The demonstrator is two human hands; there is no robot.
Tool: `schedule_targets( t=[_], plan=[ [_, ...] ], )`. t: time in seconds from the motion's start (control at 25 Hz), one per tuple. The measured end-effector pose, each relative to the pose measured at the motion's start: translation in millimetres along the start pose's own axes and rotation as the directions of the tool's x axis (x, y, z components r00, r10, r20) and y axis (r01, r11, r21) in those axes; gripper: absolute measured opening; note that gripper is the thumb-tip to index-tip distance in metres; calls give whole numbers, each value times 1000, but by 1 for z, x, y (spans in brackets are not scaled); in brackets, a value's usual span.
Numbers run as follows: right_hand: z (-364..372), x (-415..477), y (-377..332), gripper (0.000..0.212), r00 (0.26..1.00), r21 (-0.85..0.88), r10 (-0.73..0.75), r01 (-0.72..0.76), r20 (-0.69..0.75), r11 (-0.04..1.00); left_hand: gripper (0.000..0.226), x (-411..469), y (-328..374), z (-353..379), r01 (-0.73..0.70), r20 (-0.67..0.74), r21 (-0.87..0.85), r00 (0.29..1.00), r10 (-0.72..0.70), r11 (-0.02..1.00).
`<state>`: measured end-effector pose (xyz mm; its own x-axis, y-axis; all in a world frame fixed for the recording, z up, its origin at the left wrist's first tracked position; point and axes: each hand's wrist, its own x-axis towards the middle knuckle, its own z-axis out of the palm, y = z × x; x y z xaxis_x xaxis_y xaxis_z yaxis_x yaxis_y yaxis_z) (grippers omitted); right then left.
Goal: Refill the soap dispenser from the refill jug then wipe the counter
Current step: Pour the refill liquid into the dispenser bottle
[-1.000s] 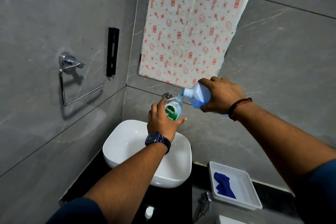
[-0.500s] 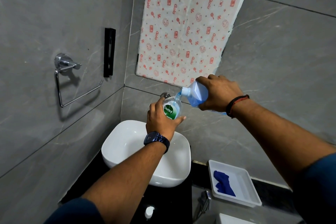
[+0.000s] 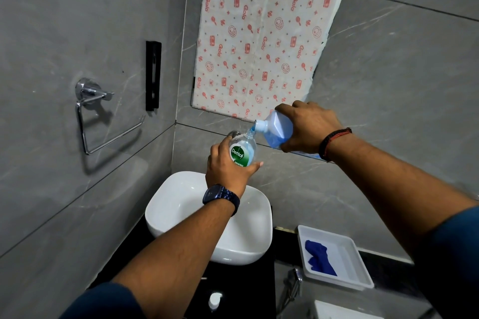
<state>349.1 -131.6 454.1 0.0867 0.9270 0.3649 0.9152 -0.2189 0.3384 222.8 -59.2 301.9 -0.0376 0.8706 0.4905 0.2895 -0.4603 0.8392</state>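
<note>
My left hand (image 3: 226,169) grips a clear soap dispenser bottle (image 3: 243,150) with a green Dettol label, held above the white basin (image 3: 181,204). Its top is open and it holds some blue liquid. My right hand (image 3: 307,128) holds a translucent refill jug (image 3: 276,128) tipped to the left, spout down at the bottle's mouth. Blue soap runs from the spout into the bottle. A white pump cap (image 3: 215,300) lies on the black counter (image 3: 241,287) near the front. A blue cloth (image 3: 319,258) lies in a white tray (image 3: 363,269) at the right.
A chrome towel ring (image 3: 89,111) and a black wall bracket (image 3: 153,75) hang on the left wall. A patterned sheet (image 3: 261,33) covers the mirror area behind. A chrome spray handle (image 3: 293,285) sits below the tray.
Both hands and the two bottles have shifted slightly in the view as the head moved. The jug stays tipped and the pour goes on.
</note>
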Motion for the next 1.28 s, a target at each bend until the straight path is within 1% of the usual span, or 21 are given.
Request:
schedule_targets(
  t=[0.44, 1.28],
  plan=[
    [-5, 4, -4, 78, 1000, 1, -12, 12, -16, 1000, 90, 3, -1, -5, 2, -31, 8, 1000, -2, 1000],
    [-12, 1, -5, 81, 1000, 1, 10, -10, 7, 1000, 89, 7, 5, -6, 1, -19, 13, 1000, -1, 1000]
  ],
)
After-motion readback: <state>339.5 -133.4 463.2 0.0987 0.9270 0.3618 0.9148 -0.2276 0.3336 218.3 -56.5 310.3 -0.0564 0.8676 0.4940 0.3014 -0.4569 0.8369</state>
